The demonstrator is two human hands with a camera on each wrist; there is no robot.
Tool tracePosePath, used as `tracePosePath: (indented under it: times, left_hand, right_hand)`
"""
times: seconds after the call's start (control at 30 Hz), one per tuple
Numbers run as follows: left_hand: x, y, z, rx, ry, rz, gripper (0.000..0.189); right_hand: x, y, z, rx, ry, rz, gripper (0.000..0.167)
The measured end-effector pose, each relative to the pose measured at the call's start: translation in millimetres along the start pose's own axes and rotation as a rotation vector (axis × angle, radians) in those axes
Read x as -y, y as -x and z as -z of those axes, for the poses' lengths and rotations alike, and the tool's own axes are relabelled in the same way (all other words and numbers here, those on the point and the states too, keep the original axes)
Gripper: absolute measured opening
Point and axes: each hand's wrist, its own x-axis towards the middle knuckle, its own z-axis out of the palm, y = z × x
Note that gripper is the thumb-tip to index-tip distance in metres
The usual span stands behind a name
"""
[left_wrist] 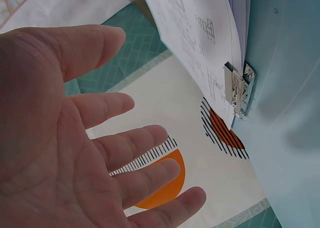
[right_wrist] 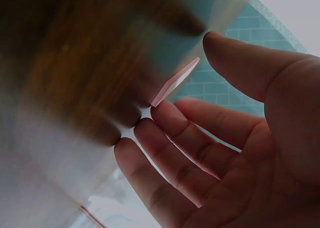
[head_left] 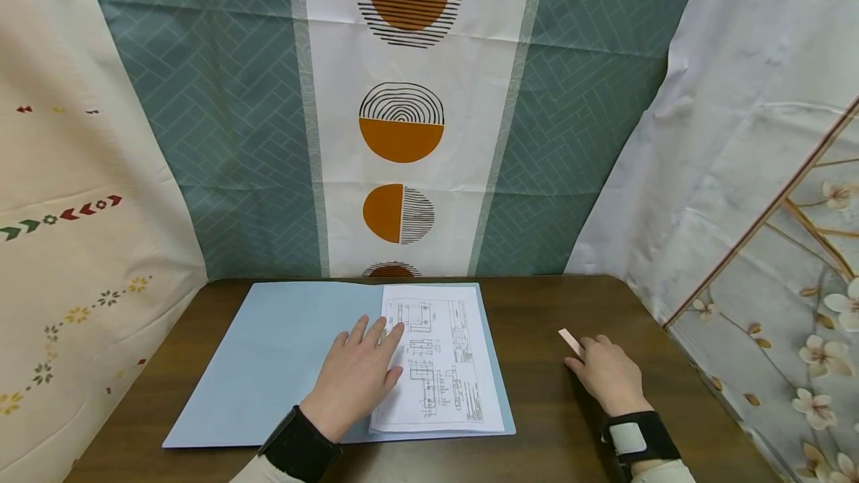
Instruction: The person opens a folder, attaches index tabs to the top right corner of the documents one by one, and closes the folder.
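A light blue folder [head_left: 282, 364] lies spread out on the table, with white sheets of technical drawings [head_left: 463, 386] on its right half. My left hand [head_left: 356, 375] hovers palm down over the folder's middle, fingers spread and fingertips overlapping the sheets' left edge in the head view. In the left wrist view nothing is in that hand, and a metal clip [left_wrist: 240, 91] shows at the sheets' edge. At the right, my right hand [head_left: 609, 373] rests its fingertips on the table by a small flat pinkish strip [right_wrist: 175, 83]. The thumb stands apart from the strip.
The dark wooden table [head_left: 537, 423] meets a patterned cloth [head_left: 262, 170] at its back edge. A cream cloth [head_left: 101, 297] hangs at the left and a white flowered cloth [head_left: 758, 304] at the right.
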Motion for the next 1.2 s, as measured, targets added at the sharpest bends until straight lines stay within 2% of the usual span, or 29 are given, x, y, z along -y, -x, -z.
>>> tracePosePath:
  times: [0.07,0.17,0.4,0.6,0.9,1.07,1.2]
  left_hand:
    - [0.0,-0.6,-0.2,0.002,0.007,-0.001,0.064]
    - [0.2,-1.5,-0.2,0.012,0.018,0.0,0.063]
    - [4.8,-5.3,0.0,0.04,0.027,0.016,0.064]
    - [6.9,-7.9,-1.6,0.064,0.042,0.008,0.062]
    - [7.0,-9.4,0.9,0.03,0.07,-0.008,0.06]
    - [5.8,-7.7,3.9,0.009,0.091,-0.013,0.058]
    - [5.9,-8.3,3.4,0.008,0.107,-0.007,0.057]
  right_hand:
    - [-2.4,-2.9,-0.6,0.006,0.0,0.001,0.033]
    - [-7.0,-7.9,-1.4,0.02,-0.008,-0.004,0.026]
    - [-9.4,-19.9,-2.1,0.024,-0.057,-0.063,0.021]
    - [-10.5,-20.4,0.1,0.052,-0.074,-0.093,0.017]
    - [-10.1,-22.6,1.9,0.061,-0.09,-0.103,0.013]
    - [-3.4,-22.0,2.2,0.021,-0.09,-0.107,0.013]
    - [4.4,-21.5,-1.4,-0.034,-0.092,-0.074,0.011]
